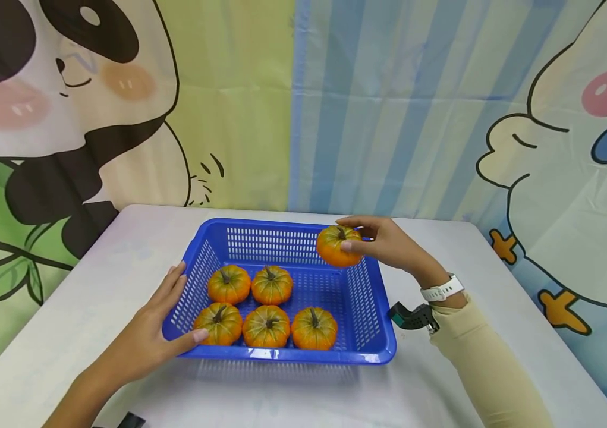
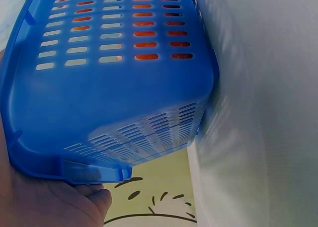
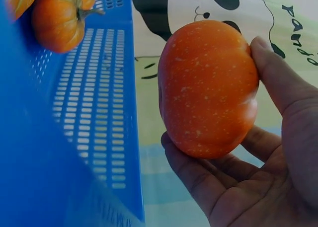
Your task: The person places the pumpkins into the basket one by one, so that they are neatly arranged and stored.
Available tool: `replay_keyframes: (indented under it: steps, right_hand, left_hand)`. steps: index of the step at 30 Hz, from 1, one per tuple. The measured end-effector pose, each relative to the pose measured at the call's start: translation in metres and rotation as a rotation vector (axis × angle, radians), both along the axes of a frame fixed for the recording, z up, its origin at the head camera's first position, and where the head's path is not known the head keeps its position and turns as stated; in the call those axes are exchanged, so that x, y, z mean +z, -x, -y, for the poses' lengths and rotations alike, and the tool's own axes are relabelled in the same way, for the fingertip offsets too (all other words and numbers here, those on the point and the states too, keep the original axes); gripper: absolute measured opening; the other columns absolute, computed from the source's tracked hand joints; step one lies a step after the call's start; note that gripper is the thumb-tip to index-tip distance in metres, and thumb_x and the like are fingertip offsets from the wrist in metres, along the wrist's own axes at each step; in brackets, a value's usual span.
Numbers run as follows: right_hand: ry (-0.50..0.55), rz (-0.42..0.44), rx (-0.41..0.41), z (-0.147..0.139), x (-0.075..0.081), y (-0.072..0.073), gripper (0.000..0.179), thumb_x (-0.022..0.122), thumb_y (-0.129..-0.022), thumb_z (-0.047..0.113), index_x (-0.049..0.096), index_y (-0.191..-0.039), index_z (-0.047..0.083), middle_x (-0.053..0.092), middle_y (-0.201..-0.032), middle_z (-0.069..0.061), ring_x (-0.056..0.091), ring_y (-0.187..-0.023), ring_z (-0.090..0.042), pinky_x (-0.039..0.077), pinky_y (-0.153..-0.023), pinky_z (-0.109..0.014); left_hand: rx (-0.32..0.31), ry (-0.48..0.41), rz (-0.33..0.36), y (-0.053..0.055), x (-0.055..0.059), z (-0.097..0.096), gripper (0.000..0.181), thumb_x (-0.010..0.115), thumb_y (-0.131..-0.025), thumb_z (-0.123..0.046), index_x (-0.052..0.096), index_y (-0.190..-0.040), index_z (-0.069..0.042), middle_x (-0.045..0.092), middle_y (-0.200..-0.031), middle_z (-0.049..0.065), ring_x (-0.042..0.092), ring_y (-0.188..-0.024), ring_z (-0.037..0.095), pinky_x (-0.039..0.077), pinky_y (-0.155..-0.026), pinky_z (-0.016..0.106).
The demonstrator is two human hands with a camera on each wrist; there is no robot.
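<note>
My right hand (image 1: 383, 241) pinches a small orange pumpkin (image 1: 337, 246) between thumb and fingers, over the back right of a blue plastic basket (image 1: 357, 356). In the right wrist view the smooth underside of that pumpkin (image 3: 208, 90) faces the camera, the basket wall (image 3: 89, 113) to its left. At the basket's front left corner, my left hand (image 1: 145, 336) holds the rim, thumb over the front edge and fingers along the left side. Several more pumpkins (image 1: 266, 326) with green-striped tops and dark stems sit in two rows in the basket's left and front part.
The basket stands on a white table (image 1: 431, 368). Behind the table hangs a cartoon-printed curtain (image 1: 239, 107). A white watch (image 1: 443, 289) and a black strap (image 1: 412, 316) are on the right wrist. Slotted basket sides (image 2: 114, 88) fill much of the left wrist view.
</note>
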State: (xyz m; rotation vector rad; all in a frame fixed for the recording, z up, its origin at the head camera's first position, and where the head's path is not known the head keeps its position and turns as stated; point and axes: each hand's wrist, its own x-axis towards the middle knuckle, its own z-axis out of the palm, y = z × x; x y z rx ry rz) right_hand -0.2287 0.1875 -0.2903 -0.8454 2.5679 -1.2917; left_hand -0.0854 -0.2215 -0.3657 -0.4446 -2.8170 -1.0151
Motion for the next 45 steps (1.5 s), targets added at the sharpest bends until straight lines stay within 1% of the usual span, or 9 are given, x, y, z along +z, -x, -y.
replay_keyframes:
  steps: [9,14,18,22,26,30,35,42,45]
  right_hand:
    - [-0.025,0.029,0.055,0.018,-0.001,0.007,0.053,0.071,-0.089,0.033,0.058,-0.136,0.012,0.063,-0.119,-0.007,0.063,-0.097,-0.023,0.057,-0.079,-0.033]
    - [-0.055,0.053,0.113,0.026,-0.003,0.012,0.052,0.073,-0.088,0.032,0.06,-0.133,0.01,0.064,-0.118,-0.005,0.064,-0.095,-0.022,0.056,-0.081,-0.033]
    - [-0.111,0.067,0.166,0.033,-0.006,0.016,0.05,0.073,-0.088,0.031,0.06,-0.133,0.011,0.064,-0.118,-0.003,0.063,-0.095,-0.021,0.056,-0.081,-0.031]
    - [-0.164,0.069,0.189,0.043,-0.008,0.017,0.052,0.072,-0.089,0.031,0.059,-0.135,0.011,0.063,-0.119,-0.004,0.061,-0.096,-0.021,0.056,-0.081,-0.03]
    - [-0.165,0.092,0.215,0.049,-0.009,0.018,0.053,0.07,-0.091,0.027,0.055,-0.138,0.007,0.063,-0.119,-0.006,0.062,-0.099,-0.02,0.055,-0.083,-0.03]
    - [-0.172,0.133,0.229,0.051,-0.01,0.021,0.054,0.07,-0.091,0.028,0.054,-0.139,0.007,0.064,-0.119,-0.005,0.062,-0.102,-0.018,0.055,-0.085,-0.03]
    - [-0.253,0.201,0.253,0.055,-0.015,0.028,0.057,0.071,-0.09,0.033,0.055,-0.137,0.005,0.063,-0.122,-0.004,0.061,-0.103,-0.017,0.054,-0.086,-0.029]
    - [-0.399,0.255,0.363,0.062,-0.02,0.032,0.06,0.075,-0.086,0.034,0.057,-0.137,0.007,0.06,-0.128,0.0,0.057,-0.112,-0.016,0.048,-0.095,-0.029]
    - [-0.427,0.272,0.355,0.064,-0.023,0.032,0.062,0.076,-0.085,0.036,0.057,-0.137,0.008,0.06,-0.127,0.001,0.056,-0.112,-0.019,0.048,-0.096,-0.031]
  left_hand:
    - [-0.004,0.002,-0.001,0.0,0.001,0.002,0.098,0.072,-0.084,-0.044,0.018,-0.154,-0.001,0.002,-0.163,0.006,0.006,-0.146,0.038,0.025,-0.099,0.073]
    - [-0.008,-0.002,-0.003,0.001,0.0,0.002,0.097,0.072,-0.084,-0.043,0.018,-0.154,-0.001,0.002,-0.163,0.006,0.006,-0.146,0.037,0.025,-0.1,0.073]
    - [-0.01,-0.006,0.001,0.002,-0.001,0.002,0.097,0.072,-0.084,-0.043,0.018,-0.154,0.0,0.002,-0.163,0.007,0.006,-0.146,0.037,0.025,-0.1,0.072]
    - [-0.008,-0.005,0.0,0.001,0.0,0.003,0.097,0.072,-0.085,-0.043,0.018,-0.154,0.0,0.002,-0.163,0.007,0.005,-0.147,0.036,0.025,-0.1,0.072]
    - [-0.002,0.002,0.009,0.001,0.0,0.003,0.097,0.071,-0.085,-0.043,0.018,-0.154,0.0,0.003,-0.163,0.008,0.005,-0.146,0.037,0.027,-0.099,0.072]
    - [0.002,0.009,0.008,0.002,0.0,0.001,0.097,0.071,-0.084,-0.043,0.018,-0.154,0.0,0.003,-0.163,0.009,0.006,-0.146,0.038,0.028,-0.097,0.073]
    - [0.002,0.007,0.009,0.003,-0.002,0.0,0.097,0.071,-0.084,-0.043,0.018,-0.154,0.0,0.002,-0.163,0.007,0.008,-0.146,0.039,0.028,-0.098,0.073]
    - [-0.002,-0.011,-0.008,0.003,-0.001,0.001,0.096,0.071,-0.085,-0.041,0.019,-0.154,0.0,0.003,-0.163,0.007,0.007,-0.146,0.037,0.026,-0.099,0.073]
    - [-0.004,-0.012,-0.007,0.002,-0.002,0.001,0.096,0.071,-0.085,-0.041,0.018,-0.154,-0.001,0.003,-0.163,0.007,0.006,-0.146,0.037,0.026,-0.099,0.073]
